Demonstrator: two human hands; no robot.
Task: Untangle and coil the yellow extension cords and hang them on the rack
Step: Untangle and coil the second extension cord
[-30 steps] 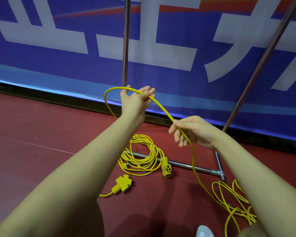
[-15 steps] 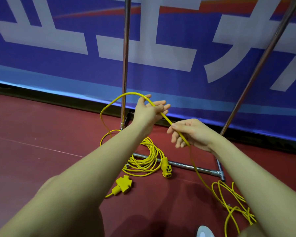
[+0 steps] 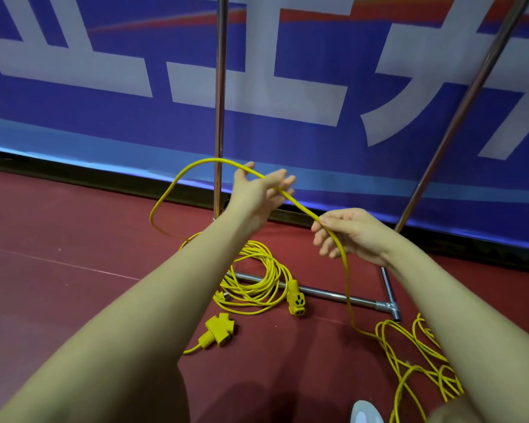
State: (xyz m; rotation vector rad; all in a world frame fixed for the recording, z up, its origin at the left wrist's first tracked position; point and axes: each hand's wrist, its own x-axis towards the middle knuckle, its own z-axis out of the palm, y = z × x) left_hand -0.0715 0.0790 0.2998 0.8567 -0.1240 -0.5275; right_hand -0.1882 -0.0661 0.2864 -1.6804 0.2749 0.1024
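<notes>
A yellow extension cord (image 3: 303, 209) arches over my left hand (image 3: 260, 190), whose fingers are spread straight with the cord lying across the palm. From there the cord runs down to my right hand (image 3: 345, 233), which pinches it between thumb and fingers. Below that hand it drops to a loose tangle (image 3: 416, 358) on the floor at the lower right. A coiled yellow cord (image 3: 254, 279) with a socket end (image 3: 297, 300) lies over the rack's base bar. A yellow multi-way plug (image 3: 220, 328) lies in front of it. The rack's upright pole (image 3: 219, 96) stands behind my left hand.
The chrome rack base (image 3: 342, 296) crosses the red floor, and a second pole (image 3: 458, 117) slants up at the right. A blue banner (image 3: 104, 117) with white characters covers the wall behind. A light shoe tip (image 3: 364, 413) shows at the bottom edge.
My left hand has dropped and moved right, opening its fingers, so the loop over it hangs wider to the left. My right hand stayed in nearly the same place on the cord.
</notes>
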